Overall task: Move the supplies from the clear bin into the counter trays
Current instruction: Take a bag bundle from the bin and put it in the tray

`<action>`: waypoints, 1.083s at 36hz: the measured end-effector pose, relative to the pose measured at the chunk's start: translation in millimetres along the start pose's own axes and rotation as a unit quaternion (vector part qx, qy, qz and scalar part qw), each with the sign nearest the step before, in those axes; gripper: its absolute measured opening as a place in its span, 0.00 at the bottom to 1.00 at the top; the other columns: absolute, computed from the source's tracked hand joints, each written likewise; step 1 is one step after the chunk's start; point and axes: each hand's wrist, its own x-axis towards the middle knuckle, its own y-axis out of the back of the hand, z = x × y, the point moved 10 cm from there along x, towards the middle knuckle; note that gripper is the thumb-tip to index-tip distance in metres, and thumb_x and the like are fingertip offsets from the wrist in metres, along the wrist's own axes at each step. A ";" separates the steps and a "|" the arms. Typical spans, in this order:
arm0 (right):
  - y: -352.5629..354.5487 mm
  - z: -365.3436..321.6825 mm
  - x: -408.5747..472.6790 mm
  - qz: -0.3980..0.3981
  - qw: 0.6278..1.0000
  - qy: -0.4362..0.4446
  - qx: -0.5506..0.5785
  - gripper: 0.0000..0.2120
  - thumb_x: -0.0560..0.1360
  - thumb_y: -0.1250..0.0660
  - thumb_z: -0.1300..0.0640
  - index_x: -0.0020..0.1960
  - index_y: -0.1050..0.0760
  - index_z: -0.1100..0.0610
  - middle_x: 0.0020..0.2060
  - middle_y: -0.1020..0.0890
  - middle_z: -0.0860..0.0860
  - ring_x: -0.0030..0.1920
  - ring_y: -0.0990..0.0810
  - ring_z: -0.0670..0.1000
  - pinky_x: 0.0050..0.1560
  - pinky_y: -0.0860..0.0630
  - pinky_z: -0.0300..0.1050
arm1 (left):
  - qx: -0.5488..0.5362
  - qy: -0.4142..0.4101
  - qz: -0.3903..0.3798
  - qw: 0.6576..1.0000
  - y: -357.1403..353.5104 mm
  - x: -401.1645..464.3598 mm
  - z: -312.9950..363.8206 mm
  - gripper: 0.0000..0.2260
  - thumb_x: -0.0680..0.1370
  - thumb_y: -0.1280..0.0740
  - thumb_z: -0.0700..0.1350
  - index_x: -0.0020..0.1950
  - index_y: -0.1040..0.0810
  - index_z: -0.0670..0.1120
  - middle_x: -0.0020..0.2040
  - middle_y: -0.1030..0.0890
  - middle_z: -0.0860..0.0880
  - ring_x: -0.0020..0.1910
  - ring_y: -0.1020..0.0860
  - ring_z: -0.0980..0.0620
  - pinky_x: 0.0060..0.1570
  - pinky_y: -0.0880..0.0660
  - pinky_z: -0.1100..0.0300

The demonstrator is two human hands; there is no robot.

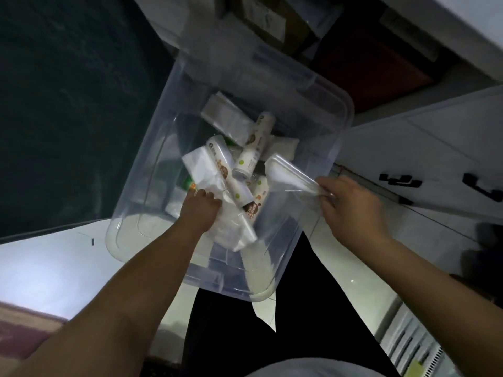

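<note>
Head view: left hand (202, 206) closed on white plastic-wrapped packs (206, 170) inside the clear rectangular plastic bin (272, 85). Right hand (351, 205) pinches a clear plastic sleeve (288, 172), long axis running up-left into the bin. Printed cup stacks (250, 156) lie between hands.

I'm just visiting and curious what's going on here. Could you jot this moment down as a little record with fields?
setting: a person stands over a clear bin on a pale floor, beside white cabinets
bin contents: sleeves of paper cups, white plastic packets, a flat clear bag further back
left hand: down inside the bin, gripping the white plastic packets
right hand: pinching a clear plastic bag at the bin's right side
counter trays: not in view
progress: supplies are mostly in the bin
</note>
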 end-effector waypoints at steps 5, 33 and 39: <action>3.7 -11.3 -10.6 0.011 1.000 -0.011 0.019 0.14 0.73 0.32 0.64 0.57 0.19 0.54 0.46 0.18 0.55 0.44 0.18 0.61 0.41 0.21 0.53 | -0.144 0.007 -0.060 0.988 19.1 -34.1 -5.6 0.09 0.80 0.38 0.47 0.58 0.24 0.47 0.59 0.21 0.44 0.57 0.22 0.43 0.52 0.27 0.56; 133.9 -156.7 -63.0 -0.145 0.827 -0.084 0.536 0.14 0.71 0.30 0.74 0.55 0.20 0.64 0.48 0.17 0.59 0.46 0.17 0.58 0.47 0.19 0.57 | -0.902 -0.061 0.173 0.391 248.1 -244.5 14.3 0.16 0.80 0.35 0.41 0.63 0.22 0.59 0.50 0.15 0.48 0.41 0.18 0.50 0.36 0.22 0.54; 157.4 -146.9 -62.4 -0.094 0.890 -0.009 0.446 0.14 0.73 0.30 0.71 0.57 0.19 0.62 0.49 0.15 0.58 0.42 0.16 0.49 0.36 0.20 0.37 | -0.912 -0.041 0.183 0.364 258.9 -260.9 31.2 0.15 0.76 0.38 0.37 0.60 0.21 0.48 0.45 0.21 0.43 0.38 0.24 0.46 0.37 0.28 0.52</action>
